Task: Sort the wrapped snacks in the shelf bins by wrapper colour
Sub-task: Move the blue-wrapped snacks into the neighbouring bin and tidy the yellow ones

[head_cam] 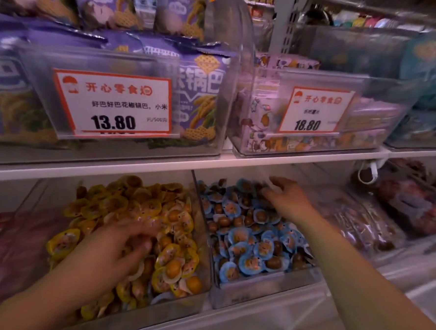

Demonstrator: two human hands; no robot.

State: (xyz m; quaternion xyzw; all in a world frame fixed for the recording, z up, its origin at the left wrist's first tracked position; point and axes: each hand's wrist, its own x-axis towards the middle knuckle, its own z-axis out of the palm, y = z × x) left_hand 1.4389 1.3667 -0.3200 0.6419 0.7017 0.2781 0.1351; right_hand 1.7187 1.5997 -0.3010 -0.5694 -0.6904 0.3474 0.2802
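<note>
My left hand (119, 243) digs in yellow snacks (148, 207), right hand (286, 195) over blue snacks (244, 239); fingers blurry, can't tell grip, so I might drop 1 in wrong bin.

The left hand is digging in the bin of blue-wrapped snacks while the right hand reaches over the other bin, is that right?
Not quite. The head view shows the left hand in the bin of yellow-wrapped snacks; the right hand is over the blue-wrapped snacks.
</note>
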